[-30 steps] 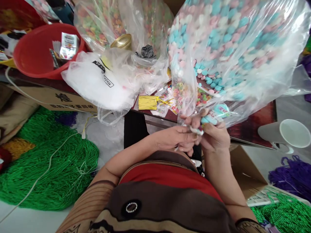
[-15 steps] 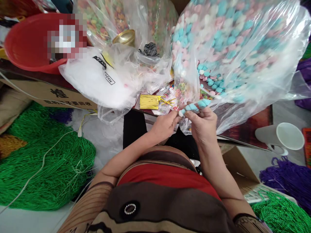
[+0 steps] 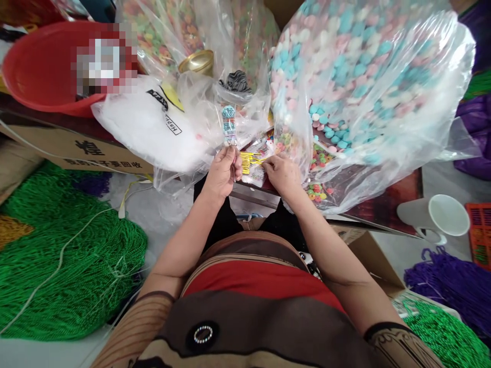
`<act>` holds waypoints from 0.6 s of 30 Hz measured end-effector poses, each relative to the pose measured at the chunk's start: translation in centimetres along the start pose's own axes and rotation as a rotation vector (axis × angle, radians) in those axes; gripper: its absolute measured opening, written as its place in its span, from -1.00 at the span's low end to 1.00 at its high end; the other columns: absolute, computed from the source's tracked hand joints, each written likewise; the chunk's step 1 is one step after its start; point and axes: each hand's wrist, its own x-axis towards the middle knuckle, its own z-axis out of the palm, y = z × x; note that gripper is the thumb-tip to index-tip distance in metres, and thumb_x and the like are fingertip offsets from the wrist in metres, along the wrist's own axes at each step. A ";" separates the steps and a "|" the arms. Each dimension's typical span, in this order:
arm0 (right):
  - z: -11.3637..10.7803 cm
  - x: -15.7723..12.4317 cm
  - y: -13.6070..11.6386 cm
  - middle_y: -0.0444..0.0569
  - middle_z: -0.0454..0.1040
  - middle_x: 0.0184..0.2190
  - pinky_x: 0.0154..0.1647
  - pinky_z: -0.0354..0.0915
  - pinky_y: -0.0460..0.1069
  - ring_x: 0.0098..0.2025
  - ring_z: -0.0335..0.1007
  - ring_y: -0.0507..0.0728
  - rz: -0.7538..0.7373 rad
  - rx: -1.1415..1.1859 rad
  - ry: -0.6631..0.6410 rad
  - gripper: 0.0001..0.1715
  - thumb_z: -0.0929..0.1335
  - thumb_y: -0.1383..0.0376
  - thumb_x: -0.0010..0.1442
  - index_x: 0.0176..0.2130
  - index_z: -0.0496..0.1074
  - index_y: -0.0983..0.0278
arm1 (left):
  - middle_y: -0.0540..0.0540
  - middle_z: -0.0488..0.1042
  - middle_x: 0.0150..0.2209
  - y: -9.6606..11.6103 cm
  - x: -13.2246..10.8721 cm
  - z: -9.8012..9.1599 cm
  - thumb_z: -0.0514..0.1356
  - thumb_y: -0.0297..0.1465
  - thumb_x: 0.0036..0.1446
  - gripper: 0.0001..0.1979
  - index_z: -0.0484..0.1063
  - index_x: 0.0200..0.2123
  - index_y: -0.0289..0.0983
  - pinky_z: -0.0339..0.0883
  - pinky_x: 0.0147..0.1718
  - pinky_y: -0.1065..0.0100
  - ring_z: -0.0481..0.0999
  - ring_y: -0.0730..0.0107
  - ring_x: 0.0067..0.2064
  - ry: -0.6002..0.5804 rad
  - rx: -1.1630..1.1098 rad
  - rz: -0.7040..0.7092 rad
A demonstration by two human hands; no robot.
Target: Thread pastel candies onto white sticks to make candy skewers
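My left hand (image 3: pixel 223 171) is closed on the bottom of a narrow clear packet of blue and pink candies (image 3: pixel 229 125), which stands upright above it. My right hand (image 3: pixel 283 174) reaches down to the bundle of gold twist ties (image 3: pixel 249 159) on the table edge, its fingers pinched at them. What it holds, if anything, is too small to see. A huge clear bag of pastel blue, pink and white candies (image 3: pixel 356 76) rises just right of both hands. Loose ring-shaped colourful candies (image 3: pixel 318 189) lie in plastic under my right wrist.
A red basin (image 3: pixel 42 71) sits at the far left of the dark table (image 3: pixel 387 204), next to a white plastic bag (image 3: pixel 141 128) and a gold lid (image 3: pixel 197 61). Green bead piles (image 3: pixel 69 255) and purple beads (image 3: pixel 452 281) flank me. A white cup (image 3: pixel 441 217) stands right.
My hands have separated and moved up and left. The left hand has carried the filled packet upright to the table edge; the right hand has let go and dropped onto the gold ties.
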 end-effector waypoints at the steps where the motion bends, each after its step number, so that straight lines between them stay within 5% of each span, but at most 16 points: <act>1: 0.1 0.2 0.2 0.13 0.61 -0.15 -0.20 0.30 0.06 -0.17 0.50 0.24 -0.001 0.020 0.013 -0.75 0.34 0.28 0.33 -0.24 0.63 0.26 | 0.17 0.22 -0.62 -0.2 0.1 0.0 0.26 -0.16 0.33 -0.64 0.26 -0.40 -0.23 0.03 -0.70 0.54 0.19 0.67 -0.68 -0.001 0.001 -0.007; 7: 0.2 1.5 2.4 -0.09 0.51 -0.50 -0.28 0.25 0.00 -0.39 0.39 0.12 0.009 0.401 0.057 -0.83 0.40 0.32 0.20 -0.45 0.48 0.25 | 0.19 0.17 -0.64 -1.0 0.1 -0.2 0.30 -0.12 0.28 -0.63 0.29 -0.39 -0.22 -0.11 -0.73 0.55 0.10 0.69 -0.71 0.003 0.020 0.002; 12: -1.4 -0.1 1.5 -0.19 0.43 -0.54 -0.48 0.14 -0.04 -0.57 0.19 0.01 -0.007 0.870 0.068 -0.73 0.43 0.09 0.19 -0.40 0.40 0.20 | 0.20 0.12 -0.65 -1.8 -0.5 0.7 0.29 -0.16 0.29 -0.66 0.32 -0.40 -0.24 -0.17 -0.71 0.54 0.01 0.70 -0.69 -0.004 0.127 0.019; 18: -2.4 -3.1 -1.4 -0.17 0.39 -0.54 -0.39 0.18 -0.03 -0.47 0.25 0.04 -0.137 0.662 0.140 -0.86 0.38 0.24 0.21 -0.40 0.44 0.20 | 0.17 0.11 -0.62 -3.3 -1.4 2.2 0.21 -0.34 0.31 -0.69 0.20 -0.46 -0.22 -0.06 -0.63 0.51 0.07 0.63 -0.61 -0.102 0.294 0.066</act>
